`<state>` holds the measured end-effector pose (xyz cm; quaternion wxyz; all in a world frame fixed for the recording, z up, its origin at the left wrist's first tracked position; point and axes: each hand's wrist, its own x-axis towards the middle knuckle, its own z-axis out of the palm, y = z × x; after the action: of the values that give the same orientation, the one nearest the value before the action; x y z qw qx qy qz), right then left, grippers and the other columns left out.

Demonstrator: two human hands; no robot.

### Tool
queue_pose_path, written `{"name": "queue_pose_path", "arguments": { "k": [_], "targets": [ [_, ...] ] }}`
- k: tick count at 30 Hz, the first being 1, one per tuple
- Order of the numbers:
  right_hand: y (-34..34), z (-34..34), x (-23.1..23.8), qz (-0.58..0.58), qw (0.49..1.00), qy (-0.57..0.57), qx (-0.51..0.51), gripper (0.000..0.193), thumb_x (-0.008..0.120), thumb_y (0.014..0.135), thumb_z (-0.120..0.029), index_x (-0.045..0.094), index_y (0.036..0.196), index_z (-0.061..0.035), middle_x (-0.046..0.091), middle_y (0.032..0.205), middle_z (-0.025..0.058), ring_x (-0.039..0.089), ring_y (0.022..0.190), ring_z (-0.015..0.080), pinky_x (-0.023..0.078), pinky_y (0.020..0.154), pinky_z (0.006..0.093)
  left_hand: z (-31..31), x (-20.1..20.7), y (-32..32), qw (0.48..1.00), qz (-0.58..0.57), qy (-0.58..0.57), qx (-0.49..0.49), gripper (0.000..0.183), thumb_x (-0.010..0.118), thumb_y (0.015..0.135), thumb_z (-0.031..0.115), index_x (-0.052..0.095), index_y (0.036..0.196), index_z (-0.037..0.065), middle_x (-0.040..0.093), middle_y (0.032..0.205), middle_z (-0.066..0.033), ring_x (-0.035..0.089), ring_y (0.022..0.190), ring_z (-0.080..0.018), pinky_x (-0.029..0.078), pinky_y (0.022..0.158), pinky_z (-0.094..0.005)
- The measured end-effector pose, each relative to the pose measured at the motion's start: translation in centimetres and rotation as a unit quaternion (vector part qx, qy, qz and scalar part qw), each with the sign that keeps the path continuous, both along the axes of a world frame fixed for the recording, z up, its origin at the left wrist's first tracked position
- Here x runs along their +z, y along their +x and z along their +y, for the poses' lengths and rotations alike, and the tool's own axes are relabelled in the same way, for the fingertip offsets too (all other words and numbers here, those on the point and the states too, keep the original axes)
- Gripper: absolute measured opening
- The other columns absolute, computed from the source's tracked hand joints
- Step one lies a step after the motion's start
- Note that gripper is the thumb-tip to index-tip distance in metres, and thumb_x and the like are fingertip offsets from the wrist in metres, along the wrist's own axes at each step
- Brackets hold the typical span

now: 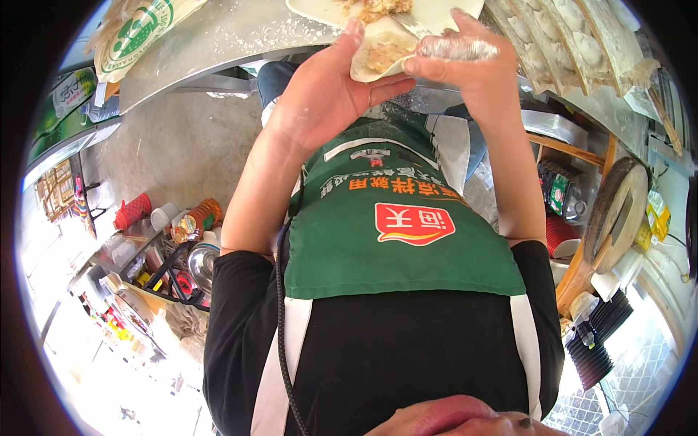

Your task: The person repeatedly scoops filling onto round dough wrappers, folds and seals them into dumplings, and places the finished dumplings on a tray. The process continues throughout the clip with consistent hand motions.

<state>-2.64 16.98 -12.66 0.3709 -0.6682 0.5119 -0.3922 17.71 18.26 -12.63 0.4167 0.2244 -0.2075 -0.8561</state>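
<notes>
My left hand [327, 87] cradles a round dough wrapper [371, 38] at the near edge of the metal table, its thumb up along one side and its fingers underneath. A lump of pale minced filling [389, 57] lies in the middle of the wrapper, which is still open around it. My right hand [483, 69] pinches the wrapper's right edge between thumb and fingers; white flour coats the fingers. Just beyond both hands, a white tray [313, 9] bears more of the crumbly filling [378, 7].
Flour is scattered over the metal table [240, 43]. At the far right, ridged trays [552, 54] hold several floured dumplings [571, 36]. A printed bag [138, 36] lies at the far left. Shelves with bottles and a red container [133, 212] stand lower left; a wooden frame [582, 272] is at right.
</notes>
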Motion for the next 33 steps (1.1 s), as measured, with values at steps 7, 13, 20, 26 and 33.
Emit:
{"name": "queue_pose_path", "arguments": {
  "k": [7, 13, 20, 26, 33],
  "targets": [
    [1.6, -0.3, 1.9, -0.227, 0.953, 0.200, -0.015, 0.048, 0.077, 0.065, -0.002, 0.055, 0.102, 0.0176, 0.066, 0.078, 0.0042, 0.060, 0.073, 0.0105, 0.047, 0.075, 0.0238, 0.8, 0.7, -0.4, 0.962, -0.200, -0.183, -0.040, 0.050, 0.054, 0.093, 0.023, 0.039, 0.130, -0.007, 0.053, 0.123, -0.0161, 0.055, 0.113, -0.0261, 0.045, 0.098, -0.0376],
    [3.0, 0.4, 2.8, -0.172, 0.971, 0.136, -0.096, 0.023, 0.074, 0.068, -0.008, 0.067, 0.087, 0.0032, 0.068, 0.078, 0.0089, 0.063, 0.080, 0.0186, 0.044, 0.082, 0.0366, 1.1, 1.2, -0.5, 0.960, -0.216, -0.179, -0.008, 0.045, 0.051, 0.095, 0.019, 0.040, 0.130, -0.006, 0.052, 0.124, -0.0160, 0.057, 0.110, -0.0259, 0.047, 0.095, -0.0361],
    [1.0, 0.1, -0.4, -0.270, 0.952, 0.143, -0.025, 0.024, 0.075, 0.069, -0.005, 0.067, 0.088, 0.0064, 0.067, 0.082, 0.0118, 0.061, 0.093, 0.0191, 0.040, 0.097, 0.0348, 1.3, 2.3, -1.1, 0.968, -0.187, -0.160, 0.056, 0.040, 0.053, 0.094, 0.016, 0.042, 0.126, -0.005, 0.058, 0.111, -0.0139, 0.065, 0.093, -0.0252, 0.055, 0.083, -0.0323],
    [3.1, 0.7, 1.1, -0.465, 0.863, 0.186, -0.060, 0.023, 0.071, 0.071, 0.003, 0.063, 0.091, 0.0091, 0.063, 0.089, 0.0125, 0.064, 0.084, 0.0191, 0.048, 0.081, 0.0290, 0.6, 0.0, -0.2, 0.975, -0.114, -0.187, -0.033, 0.046, 0.044, 0.098, 0.034, 0.047, 0.127, -0.001, 0.061, 0.079, -0.0074, 0.055, 0.060, -0.0090, 0.045, 0.056, -0.0201],
    [1.0, 0.9, -0.7, -0.107, 0.991, -0.064, 0.036, 0.015, 0.068, 0.076, 0.000, 0.066, 0.089, 0.0050, 0.065, 0.092, 0.0104, 0.063, 0.083, 0.0162, 0.048, 0.078, 0.0271, 1.3, 1.8, -1.8, 0.876, -0.355, -0.322, 0.056, 0.045, 0.034, 0.101, 0.031, 0.056, 0.123, -0.001, 0.058, 0.072, -0.0024, 0.050, 0.061, -0.0066, 0.041, 0.055, -0.0203]
  ]
}}
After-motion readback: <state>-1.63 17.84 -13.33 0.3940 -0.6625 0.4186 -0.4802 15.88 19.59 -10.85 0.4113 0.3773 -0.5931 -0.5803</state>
